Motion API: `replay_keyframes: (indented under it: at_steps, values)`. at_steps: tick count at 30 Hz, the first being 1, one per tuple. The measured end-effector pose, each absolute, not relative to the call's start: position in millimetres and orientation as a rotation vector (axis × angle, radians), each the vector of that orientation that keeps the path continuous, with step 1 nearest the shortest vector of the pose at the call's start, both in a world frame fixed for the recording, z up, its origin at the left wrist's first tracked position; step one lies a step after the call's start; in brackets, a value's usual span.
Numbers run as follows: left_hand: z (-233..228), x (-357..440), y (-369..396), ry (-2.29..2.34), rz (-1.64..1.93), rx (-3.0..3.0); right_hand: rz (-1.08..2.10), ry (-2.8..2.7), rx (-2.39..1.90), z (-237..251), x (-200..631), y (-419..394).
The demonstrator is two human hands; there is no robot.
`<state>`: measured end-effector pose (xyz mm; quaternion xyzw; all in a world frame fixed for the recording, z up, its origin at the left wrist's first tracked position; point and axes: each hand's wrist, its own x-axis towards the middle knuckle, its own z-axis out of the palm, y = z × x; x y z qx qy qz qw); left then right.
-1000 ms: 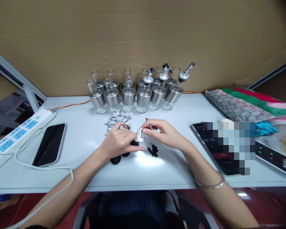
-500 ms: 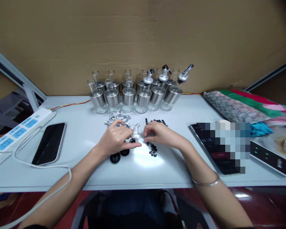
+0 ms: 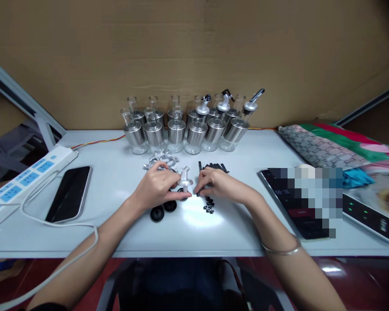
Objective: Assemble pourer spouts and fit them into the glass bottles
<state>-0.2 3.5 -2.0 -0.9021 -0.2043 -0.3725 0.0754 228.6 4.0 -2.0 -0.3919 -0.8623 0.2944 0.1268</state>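
Note:
My left hand (image 3: 160,185) is closed on a silver pourer spout (image 3: 185,176), which stands upright between thumb and fingers with its stem down. Right of it, my right hand (image 3: 215,183) pinches at a small black part (image 3: 197,194) by the table surface; its exact shape is too small to make out. Several small black ring-like pieces (image 3: 208,209) lie just below the right hand. Black flap levers (image 3: 223,166) lie behind it, partly hidden. Round black stoppers (image 3: 157,213) rest under the left hand, and more silver spouts (image 3: 160,160) are piled behind it.
Glass bottles with steel sleeves (image 3: 176,129) stand in rows at the back, a few fitted with pourers. A power strip (image 3: 29,181) and phone (image 3: 69,194) lie left, a white cable crossing my left forearm. At right are another phone (image 3: 291,211) and a patterned bag (image 3: 330,144).
My right hand has come down slightly to the table, its fingertips now at a small black part. My left hand keeps the pourer spout in nearly the same place.

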Motion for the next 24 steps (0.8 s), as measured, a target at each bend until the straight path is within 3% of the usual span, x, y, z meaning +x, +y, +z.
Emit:
replay_keyframes:
  at_steps: [6, 15, 24]
  values:
    - [-3, 0, 4, -0.624, -1.137, -2.713, 0.873, -2.374, -1.207, 2, 226, 1]
    - [-3, 2, 1, -0.604, -1.088, -2.753, 1.057, -1.682, -1.047, 12, 217, -6]
    - [-3, 3, 0, -0.631, -1.092, -2.729, 1.1, -1.569, -0.909, 8, 210, -6]
